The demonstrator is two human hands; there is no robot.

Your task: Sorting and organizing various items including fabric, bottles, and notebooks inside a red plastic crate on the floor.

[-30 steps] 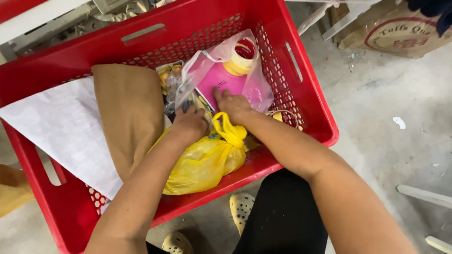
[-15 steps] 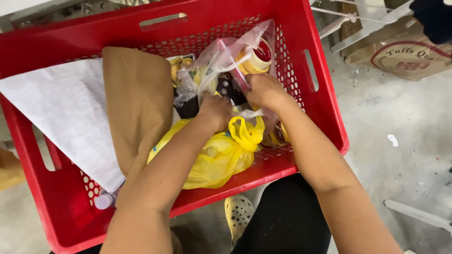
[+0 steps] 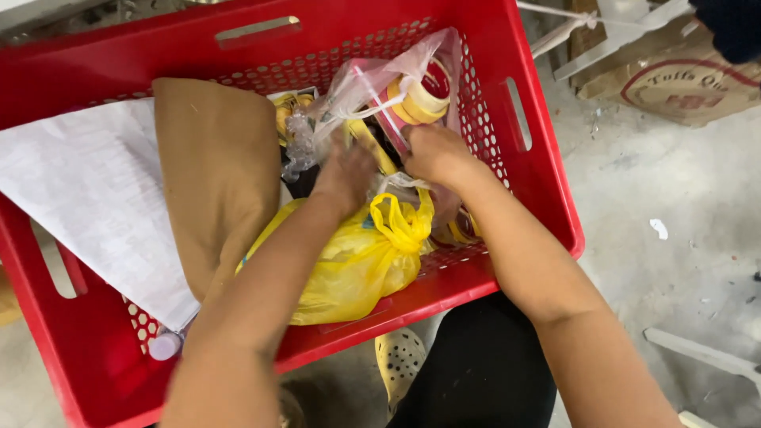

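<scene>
Down below me, a red plastic crate (image 3: 547, 206) with perforated walls fills most of the view, sitting on a grey concrete floor (image 3: 674, 190). On its left side lies a white sheet of paper (image 3: 87, 198), and over that a flat brown paper bag (image 3: 218, 174) — both well apart from my hands. A knotted yellow plastic bag (image 3: 357, 261) bulges in the near part of the crate, right under my forearms; its tied ears stick up just beside my wrists and crowd the space where I am working. A small white-capped bottle (image 3: 165, 345) peeks out at the crate's near left corner. Outside the crate, at the upper right, a brown cardboard box (image 3: 682, 87) and some white strips rest on the floor.

The thing I am handling is a clear plastic bag (image 3: 372, 79), crinkled and see-through, standing up against the far wall of the crate. Inside it I see rolls of tape (image 3: 420, 99) — pale yellow with a red core — and something pink. My left hand (image 3: 345, 170) presses into the lower part of the bag, fingers curled down and closed on its plastic. My right hand (image 3: 432, 150) is bunched tight on the bag's right side, just under the tape rolls, pinching the film. Darker items lie beneath, too hidden to tell.
</scene>
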